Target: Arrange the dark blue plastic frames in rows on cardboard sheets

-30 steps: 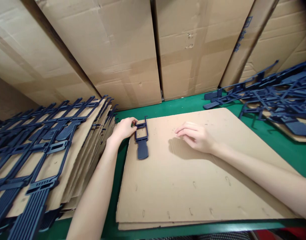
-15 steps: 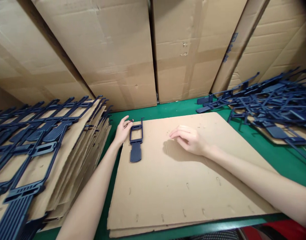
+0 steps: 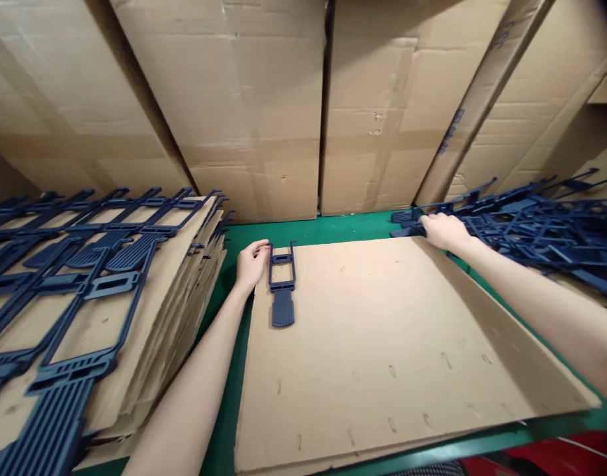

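Note:
A dark blue plastic frame (image 3: 282, 308), with a ribbed paddle and two hooked prongs, lies at the left side of a cardboard sheet (image 3: 373, 317). Beside its upper end is my left hand (image 3: 252, 266), fingers curled and fingertips against the left prong. My right hand (image 3: 443, 231) is beyond the sheet's far right corner, its fingers closed over a dark blue plastic piece (image 3: 406, 225) at the near end of a tangled pile (image 3: 526, 225). The fingertips are partly hidden among the pieces.
At left stands a tall stack of cardboard sheets (image 3: 184, 291) layered with similar dark blue frames (image 3: 110, 284). Large cardboard boxes (image 3: 254, 119) form a wall behind the green table (image 3: 303, 229). Something red (image 3: 556, 456) shows at the lower right.
My right hand has moved from above the middle of the sheet to the pile at the far right. My left hand stays by the frame. The view has shifted slightly.

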{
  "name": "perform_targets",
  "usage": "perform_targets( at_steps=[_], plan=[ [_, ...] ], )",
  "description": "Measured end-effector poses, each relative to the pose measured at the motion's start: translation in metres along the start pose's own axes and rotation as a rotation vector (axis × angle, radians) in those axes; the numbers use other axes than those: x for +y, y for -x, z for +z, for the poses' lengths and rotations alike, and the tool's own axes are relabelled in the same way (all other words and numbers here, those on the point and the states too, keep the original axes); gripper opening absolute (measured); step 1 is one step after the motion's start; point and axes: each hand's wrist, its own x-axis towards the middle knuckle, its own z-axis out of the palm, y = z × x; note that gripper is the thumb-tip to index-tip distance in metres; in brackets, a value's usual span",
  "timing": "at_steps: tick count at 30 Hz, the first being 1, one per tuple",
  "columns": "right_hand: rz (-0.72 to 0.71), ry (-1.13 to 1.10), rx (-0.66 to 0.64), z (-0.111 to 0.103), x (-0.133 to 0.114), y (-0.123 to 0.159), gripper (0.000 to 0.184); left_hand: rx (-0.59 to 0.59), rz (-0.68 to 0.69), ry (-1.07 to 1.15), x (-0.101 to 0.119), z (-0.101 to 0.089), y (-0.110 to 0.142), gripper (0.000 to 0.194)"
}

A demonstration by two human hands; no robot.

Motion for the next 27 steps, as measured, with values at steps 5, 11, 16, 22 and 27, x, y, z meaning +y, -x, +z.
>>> perform_targets(
  at_steps=[5, 11, 16, 22, 27],
  plan=[
    [-0.019, 0.009, 0.026, 0.011, 0.010, 0.010, 0.021, 0.012, 0.025, -0.003, -0.004, 0.001, 0.001, 0.025],
    [0.150, -0.005, 0.287, 0.000, 0.008, -0.004, 0.037, 0.020, 0.036, -0.041, -0.001, 0.002, 0.004, 0.023],
    [0.202, -0.469, 0.650, -0.037, -0.031, -0.025, 0.051, 0.016, 0.030, -0.091, 0.000, 0.002, 0.006, 0.024],
    [-0.425, -0.741, 0.578, -0.085, -0.133, 0.027, 0.040, 0.007, 0.030, -0.129, 0.002, 0.002, 0.008, 0.033],
    [-0.989, -0.404, 0.323, -0.090, -0.167, 0.080, 0.021, 0.009, 0.034, -0.129, 0.004, 0.002, 0.007, 0.035]
  ],
)
